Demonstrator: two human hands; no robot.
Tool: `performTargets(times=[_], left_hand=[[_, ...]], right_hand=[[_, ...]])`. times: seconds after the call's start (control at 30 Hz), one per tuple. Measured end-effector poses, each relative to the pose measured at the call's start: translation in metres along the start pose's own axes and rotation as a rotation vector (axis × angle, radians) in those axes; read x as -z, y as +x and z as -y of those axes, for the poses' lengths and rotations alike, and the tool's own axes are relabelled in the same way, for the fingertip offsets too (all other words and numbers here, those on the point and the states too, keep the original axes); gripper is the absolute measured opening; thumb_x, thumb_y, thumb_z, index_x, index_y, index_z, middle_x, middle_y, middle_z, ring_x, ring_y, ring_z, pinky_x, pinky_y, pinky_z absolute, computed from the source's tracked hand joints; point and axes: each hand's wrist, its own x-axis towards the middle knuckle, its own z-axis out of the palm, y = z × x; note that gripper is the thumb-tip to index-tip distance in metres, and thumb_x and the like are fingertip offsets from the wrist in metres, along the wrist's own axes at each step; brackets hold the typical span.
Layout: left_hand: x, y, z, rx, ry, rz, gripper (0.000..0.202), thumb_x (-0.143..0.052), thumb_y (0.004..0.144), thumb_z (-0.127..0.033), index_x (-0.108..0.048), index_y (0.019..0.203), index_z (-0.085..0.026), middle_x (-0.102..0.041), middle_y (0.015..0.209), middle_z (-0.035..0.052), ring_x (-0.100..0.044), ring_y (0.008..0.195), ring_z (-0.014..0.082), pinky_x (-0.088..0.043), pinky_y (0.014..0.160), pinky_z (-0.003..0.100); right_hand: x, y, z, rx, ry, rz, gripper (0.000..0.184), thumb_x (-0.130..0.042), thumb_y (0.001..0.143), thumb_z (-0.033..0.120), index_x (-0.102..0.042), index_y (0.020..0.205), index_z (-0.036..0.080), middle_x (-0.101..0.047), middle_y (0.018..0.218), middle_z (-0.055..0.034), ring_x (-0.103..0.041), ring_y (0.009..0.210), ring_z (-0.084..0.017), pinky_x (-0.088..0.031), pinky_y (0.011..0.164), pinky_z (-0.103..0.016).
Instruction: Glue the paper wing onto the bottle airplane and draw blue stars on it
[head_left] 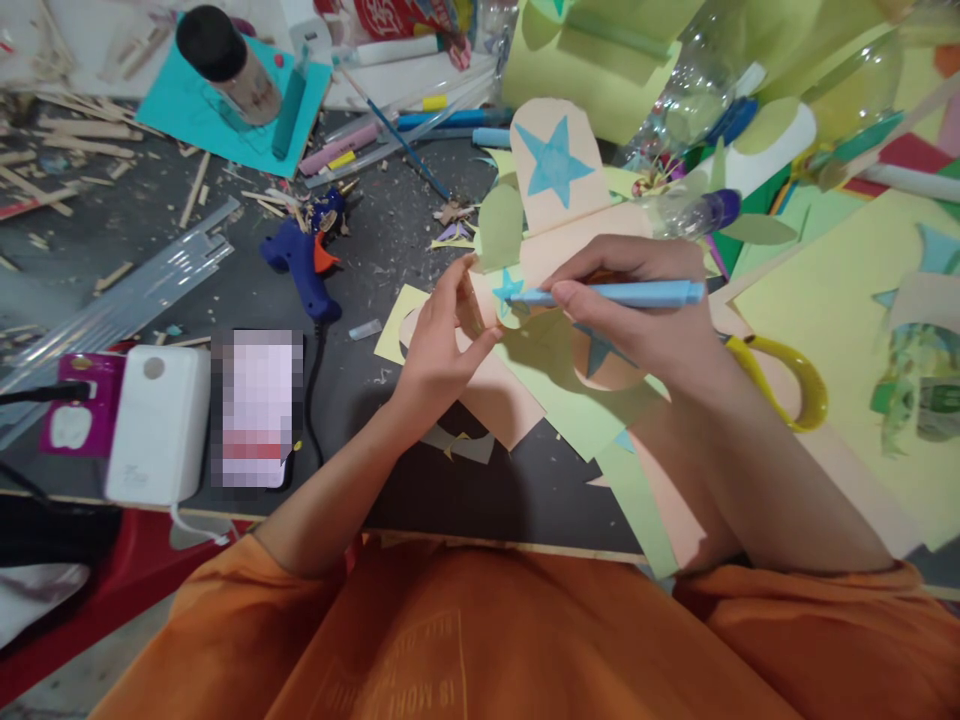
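No writing reads on the blue pen (630, 294).

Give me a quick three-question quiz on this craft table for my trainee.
1. True or false: the right hand holds a light blue pen.
2. What does the left hand touch? A) glue gun B) paper pieces C) scissors
3. What colour is the star on the arched card?

Key: 1 true; 2 B, the paper pieces; 3 blue.
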Motion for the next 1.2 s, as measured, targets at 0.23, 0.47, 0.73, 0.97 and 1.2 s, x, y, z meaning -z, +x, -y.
performTargets(times=[0.23, 0.47, 0.73, 0.97, 1.2], left_hand=[[-0.0003, -0.0002, 0.0, 0.02, -0.008, 0.015, 0.083, -0.057, 0.095, -0.069, -0.021, 0.161, -0.033, -0.047, 0.164, 0.0152, -0.05, 0.148, 0.0366, -0.048, 0.116, 0.052], [-0.0016, -0.0017, 0.002, 0.036, -0.005, -0.021, 0.08, -0.057, 0.095, -0.07, -0.024, 0.159, -0.036, -0.046, 0.164, 0.0133, -0.05, 0.147, 0.0374, -0.047, 0.115, 0.053], [0.0006, -0.0032, 0.0053, 0.039, -0.009, -0.064, 0.079, -0.057, 0.096, -0.068, -0.023, 0.16, -0.036, -0.043, 0.165, 0.0142, -0.046, 0.15, 0.0372, -0.048, 0.114, 0.052], [-0.0006, -0.0022, 0.0081, 0.032, 0.022, -0.049, 0.082, -0.054, 0.096, -0.071, -0.02, 0.161, -0.036, -0.039, 0.168, 0.013, -0.042, 0.153, 0.0377, -0.042, 0.12, 0.054], [0.0001, -0.0019, 0.0068, 0.032, 0.012, -0.053, 0.081, -0.057, 0.096, -0.069, -0.022, 0.161, -0.036, -0.041, 0.167, 0.0136, -0.045, 0.151, 0.0373, -0.044, 0.118, 0.053]], right_hand=[[0.0011, 0.0013, -0.0007, 0.025, 0.017, -0.008, 0.017, -0.072, 0.086, 0.026, -0.071, 0.07, 0.024, -0.071, 0.066, 0.001, -0.06, 0.06, -0.014, -0.044, 0.055, -0.031], [0.0017, -0.0004, -0.0054, 0.039, 0.11, -0.123, 0.016, -0.079, 0.087, 0.034, -0.074, 0.074, 0.026, -0.071, 0.067, -0.0004, -0.06, 0.057, -0.016, -0.044, 0.052, -0.033], [-0.0032, -0.0025, -0.0078, 0.046, 0.125, -0.055, 0.013, -0.082, 0.086, 0.04, -0.078, 0.084, 0.027, -0.076, 0.077, 0.0006, -0.063, 0.058, -0.014, -0.048, 0.054, -0.031], [-0.0044, -0.0052, -0.0073, 0.012, 0.083, -0.022, 0.012, -0.076, 0.091, 0.038, -0.079, 0.087, 0.026, -0.074, 0.073, 0.0005, -0.06, 0.055, -0.013, -0.046, 0.051, -0.03], [-0.005, -0.0053, -0.008, -0.032, 0.024, 0.0, 0.016, -0.075, 0.092, 0.044, -0.078, 0.088, 0.029, -0.074, 0.077, -0.0014, -0.063, 0.06, -0.017, -0.049, 0.054, -0.034]])
